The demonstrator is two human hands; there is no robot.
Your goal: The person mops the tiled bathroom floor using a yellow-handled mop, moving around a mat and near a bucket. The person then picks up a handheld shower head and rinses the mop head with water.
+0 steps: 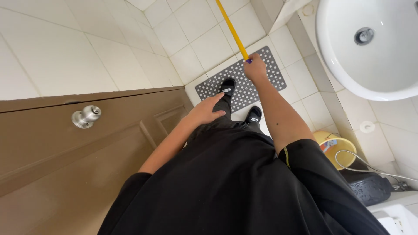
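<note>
Black clothing (235,187) fills the near middle of the view: a loose dark shirt and dark trousers, seen from above. At near right a yellow bucket (337,150) stands on the floor with something orange and blue inside, and just beside it on the near side lies a black object (370,188) with a thin grey cable (370,167) looping over it. At near left a brown wooden door (74,161) with raised panels takes up the corner, and a round silver knob (87,116) sticks out from it.

Farther in, the left hand (208,111) rests flat at the edge of the door, by the person's thigh, its fingers held together and stretched, gripping nothing. Beyond it the two feet in black slippers (227,86) with white marks stand on a grey perforated mat (270,72) that lies slantwise on the white floor tiles (204,43).

The right arm reaches out past the feet. The right hand (255,68) is closed in a fist around the near end of a yellow stick (232,29), with a bit of purple showing at the fist. From the hand the stick runs up and to the left, over the mat and the tiles, and leaves the view at the far edge. What is at its other end cannot be told.

At far right a white round basin (370,65) with a metal drain (363,35) hangs over the tiled floor.
</note>
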